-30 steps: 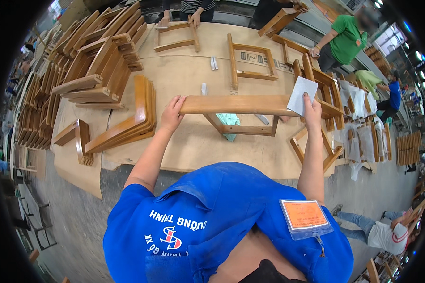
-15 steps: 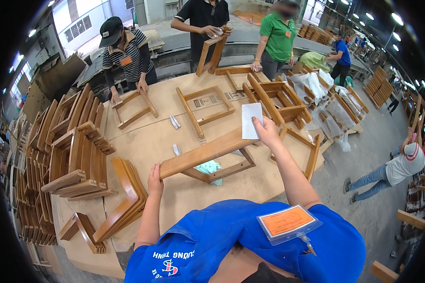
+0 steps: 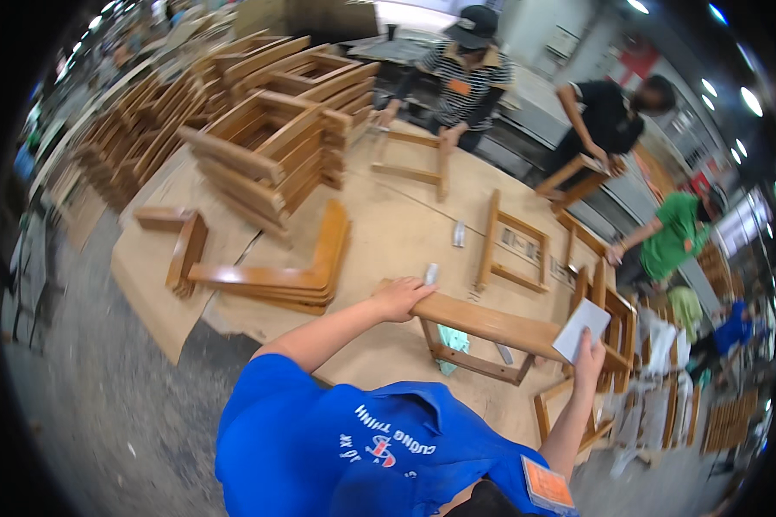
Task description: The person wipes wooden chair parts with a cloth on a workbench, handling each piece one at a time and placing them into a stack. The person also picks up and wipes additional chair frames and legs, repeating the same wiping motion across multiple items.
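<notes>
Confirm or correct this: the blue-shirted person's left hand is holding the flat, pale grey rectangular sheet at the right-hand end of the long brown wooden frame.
Not right: the head view shows the right hand holding the flat, pale grey rectangular sheet at the right-hand end of the long brown wooden frame. The left hand is on the frame's other end.

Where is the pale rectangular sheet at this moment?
In the head view, the pale sheet is right of centre, under the thumb of the right hand, at the right end of the broad wooden rail.
</notes>
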A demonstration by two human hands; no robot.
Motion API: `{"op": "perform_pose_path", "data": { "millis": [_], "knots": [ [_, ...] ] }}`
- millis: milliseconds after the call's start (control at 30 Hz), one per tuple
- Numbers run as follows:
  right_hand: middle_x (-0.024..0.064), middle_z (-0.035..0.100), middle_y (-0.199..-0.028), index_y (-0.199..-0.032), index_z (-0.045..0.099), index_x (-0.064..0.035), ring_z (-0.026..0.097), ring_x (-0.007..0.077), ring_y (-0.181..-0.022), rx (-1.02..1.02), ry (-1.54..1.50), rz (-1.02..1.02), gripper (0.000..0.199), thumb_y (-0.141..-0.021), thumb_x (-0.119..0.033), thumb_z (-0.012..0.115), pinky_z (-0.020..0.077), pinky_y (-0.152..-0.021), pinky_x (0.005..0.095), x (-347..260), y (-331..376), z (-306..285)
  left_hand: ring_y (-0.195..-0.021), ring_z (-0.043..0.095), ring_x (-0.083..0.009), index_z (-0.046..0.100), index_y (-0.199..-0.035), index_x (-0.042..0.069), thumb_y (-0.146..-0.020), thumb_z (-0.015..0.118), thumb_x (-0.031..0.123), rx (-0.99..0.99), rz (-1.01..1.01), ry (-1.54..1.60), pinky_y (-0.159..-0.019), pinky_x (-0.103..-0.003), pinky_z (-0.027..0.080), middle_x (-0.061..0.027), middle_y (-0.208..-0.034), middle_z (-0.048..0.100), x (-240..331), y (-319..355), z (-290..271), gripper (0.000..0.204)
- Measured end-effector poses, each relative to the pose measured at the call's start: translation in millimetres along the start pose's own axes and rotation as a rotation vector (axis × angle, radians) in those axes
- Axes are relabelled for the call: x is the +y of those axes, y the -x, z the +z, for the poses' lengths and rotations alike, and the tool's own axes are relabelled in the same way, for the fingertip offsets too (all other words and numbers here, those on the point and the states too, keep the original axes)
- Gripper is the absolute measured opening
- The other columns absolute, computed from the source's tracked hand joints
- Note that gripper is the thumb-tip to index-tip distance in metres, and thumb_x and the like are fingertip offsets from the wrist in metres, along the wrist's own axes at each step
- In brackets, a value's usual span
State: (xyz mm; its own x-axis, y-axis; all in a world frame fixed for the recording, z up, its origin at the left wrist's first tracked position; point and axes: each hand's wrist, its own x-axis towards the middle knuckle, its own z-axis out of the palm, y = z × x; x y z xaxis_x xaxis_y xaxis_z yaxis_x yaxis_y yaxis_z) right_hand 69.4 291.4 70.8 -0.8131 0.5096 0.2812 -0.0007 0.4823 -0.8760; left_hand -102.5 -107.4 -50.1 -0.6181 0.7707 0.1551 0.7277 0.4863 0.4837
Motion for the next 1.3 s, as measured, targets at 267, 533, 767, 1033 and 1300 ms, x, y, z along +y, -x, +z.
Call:
{"op": "perform_pose_path", "data": {
  "millis": [267, 533, 767, 1033, 1300],
  "knots": [
    [0.0063, 0.065, -0.101, -0.113, 0.060, 0.0065, 0.058, 0.0111, -0.088, -0.005, -0.067, 0.166, 0.038, -0.099, -0.027, 0.051, 0.0458, -0.079, 0.0261, -6.1, 13.0, -9.5, -0.110, 0.048, -0.0323, 0.042, -0.136, 0.012, -0.061, 0.074, 0.009, 0.120, 0.054, -0.039, -0.094, -0.042, 0.040, -0.0128, -0.116, 0.050, -5.8, 3.5, 18.6, 0.081],
    [0.0062, 0.065, -0.099, -0.112, 0.059, 0.0054, 0.059, 0.0137, -0.089, -0.042, 0.205, 0.065, 0.036, -0.098, -0.027, 0.051, 0.0453, -0.080, 0.0281, -27.2, 28.2, -13.0, -0.128, 0.031, -0.0398, 0.028, -0.143, 0.009, -0.067, 0.074, 0.013, 0.554, -0.408, 0.028, -0.107, -0.047, 0.028, -0.0208, -0.136, 0.033, -0.4, 0.0, 47.5, 0.090],
    [0.0180, 0.051, -0.129, -0.117, 0.055, 0.0089, 0.052, 0.0266, -0.119, 0.014, 0.110, 0.109, 0.037, -0.096, -0.021, 0.052, 0.0381, -0.100, 0.0335, -46.5, 54.7, -7.1, -0.129, 0.030, -0.0408, 0.014, -0.146, 0.003, -0.072, 0.071, 0.012, 0.638, -0.678, 0.555, -0.109, -0.044, 0.028, -0.0262, -0.138, 0.028, 24.9, 7.8, 123.5, 0.093],
    [0.0190, 0.062, -0.109, -0.096, 0.068, 0.0005, 0.053, 0.0375, -0.106, 0.197, 0.926, -0.204, 0.029, -0.092, -0.026, 0.055, 0.0387, -0.096, 0.0464, -87.9, 71.8, 32.7, -0.107, 0.055, -0.0165, 0.044, -0.133, 0.009, -0.081, 0.073, 0.015, -0.555, -0.006, 1.173, -0.086, -0.033, 0.049, -0.0096, -0.123, 0.054, 110.1, 14.8, 162.0, 0.060],
    [0.0186, 0.065, -0.098, -0.094, 0.068, -0.0014, 0.058, 0.0369, -0.092, 0.028, 0.791, -0.203, 0.022, -0.086, -0.020, 0.059, 0.0432, -0.085, 0.0427, -125.2, 82.0, 64.6, -0.082, 0.065, -0.0166, 0.057, -0.118, 0.000, -0.085, 0.067, 0.015, -0.364, -0.120, 1.326, -0.076, -0.031, 0.052, -0.0090, -0.087, 0.068, 193.6, -28.3, 176.9, 0.038]
  ]
}}
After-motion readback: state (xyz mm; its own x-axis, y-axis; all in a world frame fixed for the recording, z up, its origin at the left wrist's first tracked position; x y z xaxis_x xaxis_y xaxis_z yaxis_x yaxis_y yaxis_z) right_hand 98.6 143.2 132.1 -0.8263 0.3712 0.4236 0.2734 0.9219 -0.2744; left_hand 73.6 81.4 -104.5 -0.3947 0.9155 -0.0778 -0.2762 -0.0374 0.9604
